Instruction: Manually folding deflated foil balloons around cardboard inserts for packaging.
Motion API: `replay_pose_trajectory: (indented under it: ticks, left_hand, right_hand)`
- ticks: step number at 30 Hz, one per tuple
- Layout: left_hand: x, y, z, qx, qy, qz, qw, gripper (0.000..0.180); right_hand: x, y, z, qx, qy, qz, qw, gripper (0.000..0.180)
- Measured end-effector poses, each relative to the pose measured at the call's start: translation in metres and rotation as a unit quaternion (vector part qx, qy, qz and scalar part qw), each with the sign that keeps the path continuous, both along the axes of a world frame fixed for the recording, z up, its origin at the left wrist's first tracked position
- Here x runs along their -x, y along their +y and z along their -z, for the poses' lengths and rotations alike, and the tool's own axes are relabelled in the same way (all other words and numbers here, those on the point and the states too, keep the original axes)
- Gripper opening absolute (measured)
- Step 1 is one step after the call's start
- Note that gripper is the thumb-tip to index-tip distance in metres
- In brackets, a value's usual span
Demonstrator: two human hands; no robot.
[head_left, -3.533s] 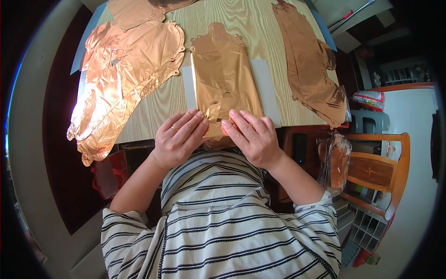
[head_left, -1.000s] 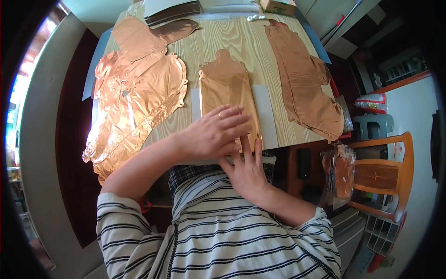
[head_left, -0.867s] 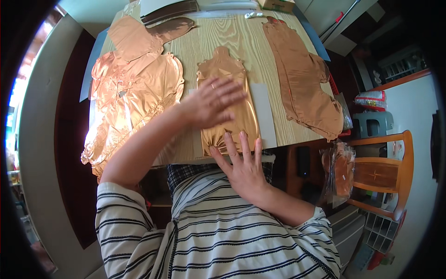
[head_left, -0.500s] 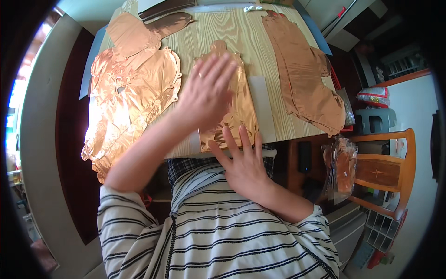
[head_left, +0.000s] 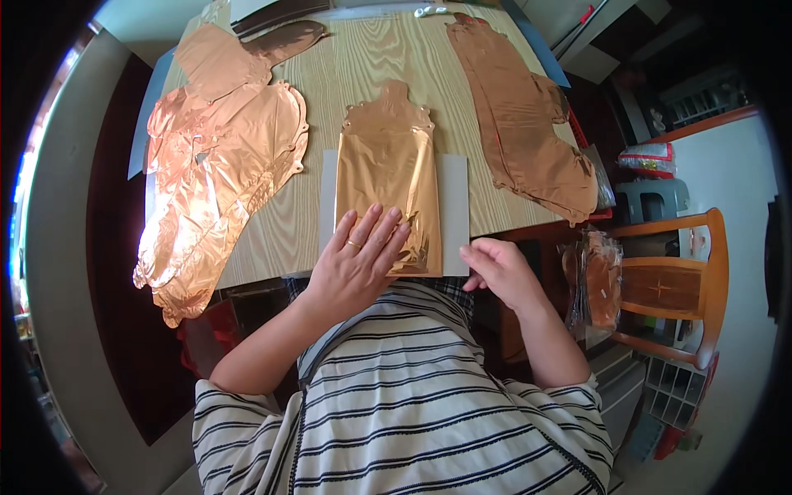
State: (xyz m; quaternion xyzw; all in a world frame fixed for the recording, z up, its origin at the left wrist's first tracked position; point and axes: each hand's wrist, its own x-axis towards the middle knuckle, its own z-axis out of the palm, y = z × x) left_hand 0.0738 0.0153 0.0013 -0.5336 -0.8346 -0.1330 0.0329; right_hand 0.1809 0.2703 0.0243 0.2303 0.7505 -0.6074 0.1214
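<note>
A folded rose-gold foil balloon (head_left: 388,165) lies flat at the middle of the table, its narrow tab pointing away from me. Beneath it is a grey card (head_left: 454,206), showing as a strip along both sides. My left hand (head_left: 355,252) rests flat and open on the near part of the foil, a ring on one finger. At the card's near right edge is my right hand (head_left: 502,271), fingers curled and thumb against the edge; its fingertips are partly hidden. To the left are crumpled, shiny foil balloons (head_left: 223,157); another long foil balloon (head_left: 524,124) lies on the right.
The wood-grain table (head_left: 272,247) ends just in front of my body. Beyond its right side stands a wooden chair (head_left: 664,285), with clear bags of foil pieces (head_left: 601,280) beside it. A small white object (head_left: 433,11) lies at the far edge.
My left hand has come back toward me from the far part of the foil to its near end. The right hand has left the foil's near edge and moved right to the card's edge, fingers curling.
</note>
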Motion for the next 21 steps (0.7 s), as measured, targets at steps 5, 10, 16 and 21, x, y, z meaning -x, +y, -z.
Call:
replay_pose_trajectory:
  ticks: [5, 10, 16, 21]
  left_hand:
    - [-0.003, -0.004, 0.016, -0.052, 0.071, 0.006, 0.996, 0.063]
    - [-0.002, -0.009, 0.015, -0.050, 0.090, 0.002, 0.995, 0.056]
    - [-0.005, -0.007, 0.019, -0.149, 0.043, -0.052, 0.986, 0.049]
    - [-0.007, 0.001, 0.002, -0.222, 0.002, -0.134, 0.966, 0.046]
  right_hand:
    - [0.008, -0.013, 0.007, 0.093, 0.028, 0.056, 0.994, 0.024]
    - [0.048, 0.017, -0.009, -0.040, 0.163, 0.144, 0.975, 0.020]
    - [0.059, 0.068, -0.026, -0.158, 0.170, 0.215, 0.949, 0.020]
    - [0.021, 0.039, -0.025, -0.071, 0.057, 0.105, 0.990, 0.017]
